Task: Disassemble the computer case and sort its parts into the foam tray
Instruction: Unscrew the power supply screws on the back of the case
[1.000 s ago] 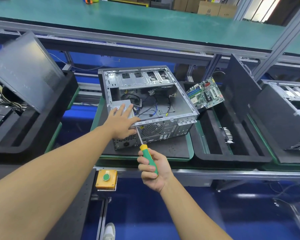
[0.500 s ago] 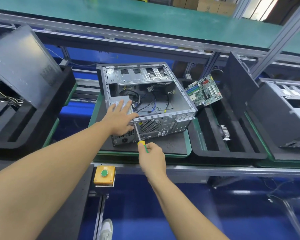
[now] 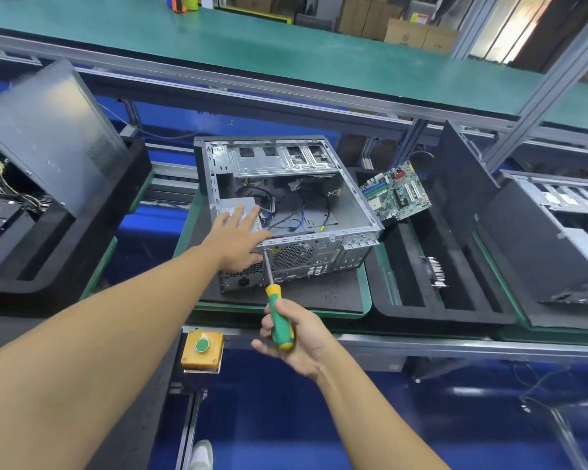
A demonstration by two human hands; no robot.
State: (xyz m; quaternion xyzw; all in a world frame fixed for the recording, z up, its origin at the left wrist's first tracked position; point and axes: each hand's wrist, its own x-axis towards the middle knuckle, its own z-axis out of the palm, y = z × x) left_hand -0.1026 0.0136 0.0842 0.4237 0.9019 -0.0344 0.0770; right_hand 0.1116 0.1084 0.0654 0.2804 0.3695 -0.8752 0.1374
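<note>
An open grey computer case (image 3: 319,252) lies on its side on a dark mat in the middle. Loose cables show inside it. My left hand (image 3: 240,237) rests flat, fingers spread, on the power supply (image 3: 233,205) at the case's near left corner. My right hand (image 3: 292,337) grips a green and yellow screwdriver (image 3: 278,315). Its shaft points up at the case's rear panel, beside the fan grille. To the right, the black foam tray (image 3: 435,310) holds a green motherboard (image 3: 396,191) leaning at its far end, a dark side panel (image 3: 462,191) and a small card (image 3: 437,274).
Another foam tray (image 3: 58,252) with a leaning panel, a drive and wires sits at the left. A second case (image 3: 554,239) stands at the far right. A yellow box with a green button (image 3: 202,347) is fixed to the bench's front rail. A green shelf (image 3: 286,45) runs behind.
My right hand drew back toward me, showing more of the screwdriver handle, with the tip still at the rear panel. My left hand stays on the power supply.
</note>
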